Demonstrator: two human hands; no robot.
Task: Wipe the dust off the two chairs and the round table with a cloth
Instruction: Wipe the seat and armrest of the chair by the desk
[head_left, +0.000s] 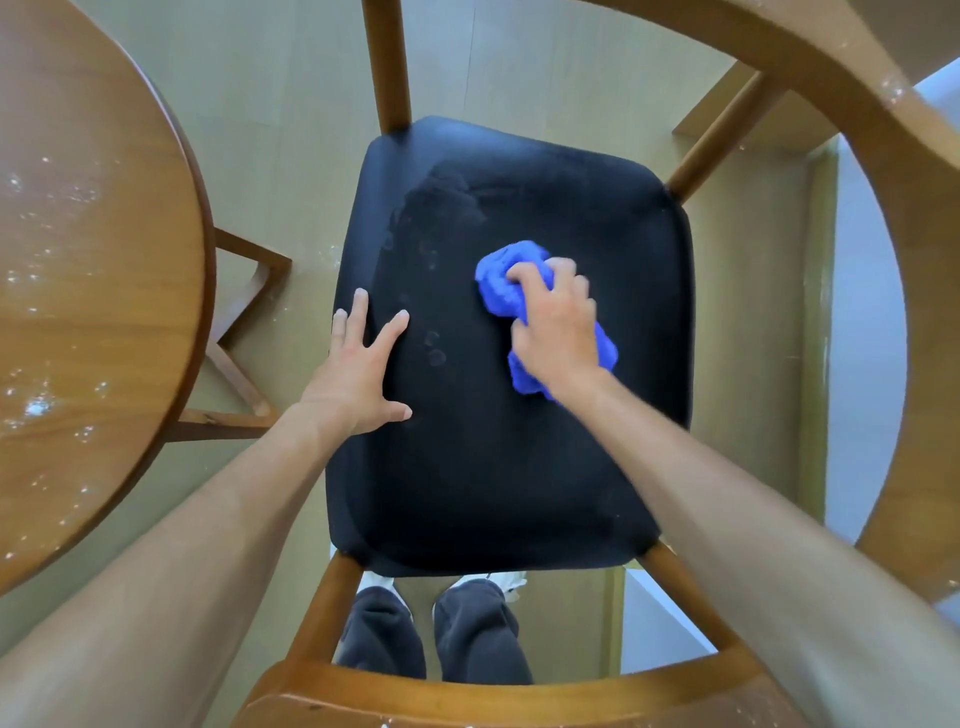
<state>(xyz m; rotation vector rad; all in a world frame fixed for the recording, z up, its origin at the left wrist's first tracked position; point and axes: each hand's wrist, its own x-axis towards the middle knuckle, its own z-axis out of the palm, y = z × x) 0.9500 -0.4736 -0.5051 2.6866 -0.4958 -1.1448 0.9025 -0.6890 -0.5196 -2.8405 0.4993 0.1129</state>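
Showing dusty smudges, black seat (498, 441)

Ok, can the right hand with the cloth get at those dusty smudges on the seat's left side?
Probably yes: the right hand grips the blue cloth on the black seat, and bare seat lies between it and the smudges. The left hand rests just beside them.

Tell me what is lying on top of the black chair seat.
On the black seat lie a bunched blue cloth, gripped by the right hand, the flat left hand near its left edge, and dusty smudges. Whatever is under the cloth is hidden.
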